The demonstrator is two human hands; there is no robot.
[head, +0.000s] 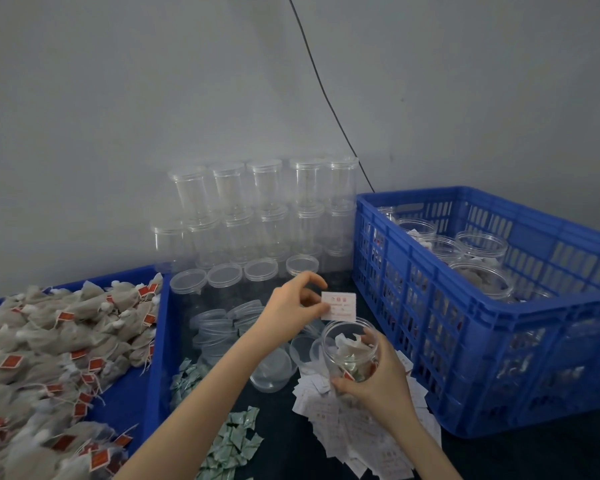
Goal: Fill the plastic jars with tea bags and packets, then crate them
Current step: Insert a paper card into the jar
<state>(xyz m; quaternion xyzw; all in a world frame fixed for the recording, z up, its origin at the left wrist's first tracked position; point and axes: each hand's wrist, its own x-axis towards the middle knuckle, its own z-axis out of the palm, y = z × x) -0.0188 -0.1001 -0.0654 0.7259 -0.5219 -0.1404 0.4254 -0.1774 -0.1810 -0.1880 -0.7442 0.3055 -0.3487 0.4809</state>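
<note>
Fingers of the left hand are pinching a small white slip by its left edge, holding it just above the mouth of the open jar. Far to the left, a blue tray is carrying a heap of tea bags, and green packets are lying toward the counter's near edge. Moving right, the right hand is gripping the jar from the near side, fingers curled round its wall, above scattered slips on the counter. The jar is sitting roughly upright, long axis vertical, mouth tipping slightly away; bags and a packet are already inside. The slip is standing flat-on, long side running left to right. To do this well, I judge, turn it edge-down and slide it against the wall so the print is facing outward. Beyond, at the counter's right edge, the blue crate is holding filled jars.
</note>
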